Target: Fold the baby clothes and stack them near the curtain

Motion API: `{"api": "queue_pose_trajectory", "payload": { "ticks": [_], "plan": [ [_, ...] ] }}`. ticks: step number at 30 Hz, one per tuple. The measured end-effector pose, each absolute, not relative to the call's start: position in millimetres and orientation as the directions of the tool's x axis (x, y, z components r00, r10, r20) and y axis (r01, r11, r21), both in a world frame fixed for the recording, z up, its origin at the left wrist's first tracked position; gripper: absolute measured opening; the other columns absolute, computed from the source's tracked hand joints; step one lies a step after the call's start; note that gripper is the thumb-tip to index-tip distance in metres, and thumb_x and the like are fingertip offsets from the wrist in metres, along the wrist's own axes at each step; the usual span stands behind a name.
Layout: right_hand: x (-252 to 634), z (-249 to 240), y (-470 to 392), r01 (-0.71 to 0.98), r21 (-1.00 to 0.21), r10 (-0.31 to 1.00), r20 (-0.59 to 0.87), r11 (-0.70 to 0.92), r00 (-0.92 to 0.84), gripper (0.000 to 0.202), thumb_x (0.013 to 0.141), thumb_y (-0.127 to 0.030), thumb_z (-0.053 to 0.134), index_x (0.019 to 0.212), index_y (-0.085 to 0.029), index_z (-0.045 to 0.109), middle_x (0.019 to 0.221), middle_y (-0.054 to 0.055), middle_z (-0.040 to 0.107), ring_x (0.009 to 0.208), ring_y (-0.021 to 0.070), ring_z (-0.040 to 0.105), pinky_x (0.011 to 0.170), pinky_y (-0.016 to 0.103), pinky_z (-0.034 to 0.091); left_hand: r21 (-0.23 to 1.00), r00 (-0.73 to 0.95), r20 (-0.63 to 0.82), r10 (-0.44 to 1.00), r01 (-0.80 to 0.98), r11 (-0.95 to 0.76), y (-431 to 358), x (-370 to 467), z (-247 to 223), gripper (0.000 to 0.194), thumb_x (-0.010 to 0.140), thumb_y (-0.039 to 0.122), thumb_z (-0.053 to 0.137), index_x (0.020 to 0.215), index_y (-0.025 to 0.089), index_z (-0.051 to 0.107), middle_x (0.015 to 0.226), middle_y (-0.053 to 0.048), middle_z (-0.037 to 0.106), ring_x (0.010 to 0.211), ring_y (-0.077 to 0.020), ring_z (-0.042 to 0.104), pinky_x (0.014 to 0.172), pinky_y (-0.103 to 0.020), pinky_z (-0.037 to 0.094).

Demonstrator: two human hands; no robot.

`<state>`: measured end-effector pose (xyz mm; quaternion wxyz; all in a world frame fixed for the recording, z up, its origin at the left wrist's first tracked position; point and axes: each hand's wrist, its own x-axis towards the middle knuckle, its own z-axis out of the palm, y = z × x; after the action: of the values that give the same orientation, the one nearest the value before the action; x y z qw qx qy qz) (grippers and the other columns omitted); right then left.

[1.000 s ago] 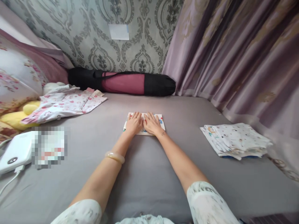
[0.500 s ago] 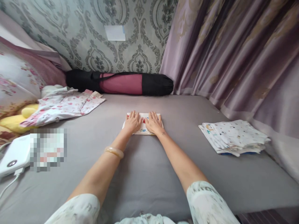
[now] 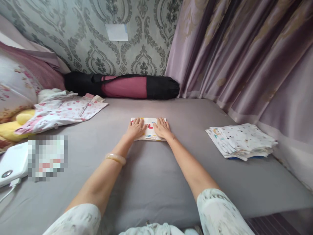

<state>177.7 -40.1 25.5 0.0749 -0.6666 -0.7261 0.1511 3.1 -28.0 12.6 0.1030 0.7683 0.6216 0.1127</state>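
A small folded white cloth (image 3: 150,126) with red, yellow and blue prints lies flat on the grey bed sheet (image 3: 146,176). My left hand (image 3: 136,128) rests palm down on its left part, fingers outstretched. On the right part, my right hand (image 3: 161,128) presses flat in the same way, its fingers pointing away from me. Between the two hands a red print shows. The cloth's outer ends are partly hidden under my palms.
Folded patterned cloths (image 3: 242,140) are stacked at the right. At the left lie a heart-print garment (image 3: 70,109), a yellow plush thing (image 3: 17,125) and a white power bank (image 3: 14,163) with a cable. A black and maroon long bag (image 3: 123,86) lies along the wall.
My hands have slid slightly apart on the folded cloth, so more of its middle shows. The view has shifted a little.
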Motion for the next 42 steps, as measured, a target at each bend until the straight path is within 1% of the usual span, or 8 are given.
{"api": "queue_pose_trajectory", "payload": {
  "ticks": [10, 15, 19, 21, 23, 28, 36, 42],
  "plan": [
    [193.4, 12.9, -53.7, 0.95, -0.307, 0.996, -0.044, 0.054, -0.071, 0.065, 0.1, -0.044, 0.019, 0.153, -0.006, 0.02, 0.161, 0.012, 0.012, 0.149, 0.0225, 0.006, 0.119, 0.043, 0.005, 0.311, 0.139, 0.001, 0.99, 0.941, -0.133, -32.1, -19.5, 3.5, 0.06, 0.096, 0.048, 0.026, 0.145, 0.014, 0.037, 0.157, -0.021, 0.026, 0.146, -0.0329, 0.02, 0.114, -0.059, 0.017],
    [197.0, 16.0, -49.2, 0.917, -0.396, 0.995, -0.063, 0.046, -0.078, 0.061, 0.1, -0.041, 0.028, 0.152, -0.01, 0.026, 0.161, 0.012, 0.014, 0.149, 0.0228, 0.008, 0.119, 0.043, 0.006, 0.303, 0.145, -0.062, 0.987, 0.945, -0.12, -30.4, -19.6, 9.0, 0.062, 0.096, 0.049, 0.025, 0.145, 0.013, 0.035, 0.158, -0.018, 0.024, 0.147, -0.0315, 0.019, 0.115, -0.057, 0.016],
    [211.8, 27.7, -38.8, 0.772, -0.633, 0.999, -0.049, -0.05, 0.025, 0.042, 0.097, -0.029, 0.039, 0.136, -0.016, 0.049, 0.144, 0.013, 0.049, 0.135, 0.0199, 0.043, 0.11, 0.033, 0.033, 0.339, 0.065, 0.006, 0.998, 0.939, -0.064, -28.2, -31.4, 18.7, 0.055, 0.092, 0.042, 0.038, 0.136, 0.01, 0.048, 0.142, -0.02, 0.048, 0.131, -0.028, 0.047, 0.108, -0.04, 0.035],
    [221.8, 34.7, -34.1, 0.64, -0.745, 0.982, -0.121, -0.187, 0.147, 0.029, 0.095, -0.024, 0.043, 0.116, -0.017, 0.062, 0.121, 0.009, 0.066, 0.114, 0.0171, 0.06, 0.095, 0.026, 0.046, 0.35, -0.039, 0.027, 0.999, 0.936, 0.027, -27.5, -39.6, 24.6, 0.049, 0.09, 0.037, 0.044, 0.128, 0.009, 0.056, 0.126, -0.02, 0.061, 0.119, -0.0277, 0.056, 0.099, -0.034, 0.042],
    [231.2, 40.0, -31.5, 0.534, -0.785, 0.948, -0.23, -0.314, 0.22, 0.021, 0.094, -0.021, 0.046, 0.097, -0.016, 0.066, 0.098, 0.007, 0.072, 0.09, 0.0141, 0.068, 0.077, 0.021, 0.052, 0.374, -0.119, -0.022, 0.993, 0.92, 0.119, -27.7, -46.4, 31.0, 0.042, 0.088, 0.036, 0.047, 0.116, 0.009, 0.064, 0.112, -0.019, 0.068, 0.108, -0.0285, 0.062, 0.09, -0.032, 0.046],
    [242.0, 41.1, -30.9, 0.485, -0.755, 0.897, -0.358, -0.441, 0.258, 0.02, 0.086, -0.021, 0.06, 0.068, -0.013, 0.06, 0.063, 0.003, 0.065, 0.048, 0.0082, 0.057, 0.046, 0.016, 0.046, 0.452, -0.188, -0.137, 0.973, 0.862, 0.23, -30.1, -51.2, 43.5, 0.026, 0.08, 0.032, 0.058, 0.09, 0.012, 0.072, 0.09, -0.015, 0.073, 0.089, -0.0267, 0.067, 0.069, -0.027, 0.046],
    [230.8, 44.2, -27.8, 0.474, -0.717, 0.86, -0.429, -0.511, 0.277, 0.026, 0.081, -0.018, 0.067, 0.059, -0.015, 0.053, 0.04, -0.003, 0.047, 0.035, 0.0069, 0.041, 0.031, 0.015, 0.025, 0.597, -0.272, -0.298, 0.915, 0.695, 0.401, -26.0, -48.8, 54.2, 0.015, 0.062, 0.027, 0.075, 0.064, 0.015, 0.066, 0.048, -0.002, 0.057, 0.051, -0.0168, 0.056, 0.048, -0.024, 0.037],
    [226.6, 57.8, -32.7, 0.417, -0.738, 0.847, -0.481, -0.531, 0.226, 0.029, 0.08, -0.013, 0.067, 0.059, -0.017, 0.048, 0.039, -0.008, 0.038, 0.035, 0.0038, 0.032, 0.032, 0.015, 0.018, 0.692, -0.262, -0.387, 0.884, 0.551, 0.466, -26.1, -47.2, 61.8, 0.023, 0.055, 0.024, 0.081, 0.057, 0.016, 0.059, 0.04, 0.003, 0.048, 0.041, -0.0112, 0.045, 0.042, -0.022, 0.032]
  ]
}}
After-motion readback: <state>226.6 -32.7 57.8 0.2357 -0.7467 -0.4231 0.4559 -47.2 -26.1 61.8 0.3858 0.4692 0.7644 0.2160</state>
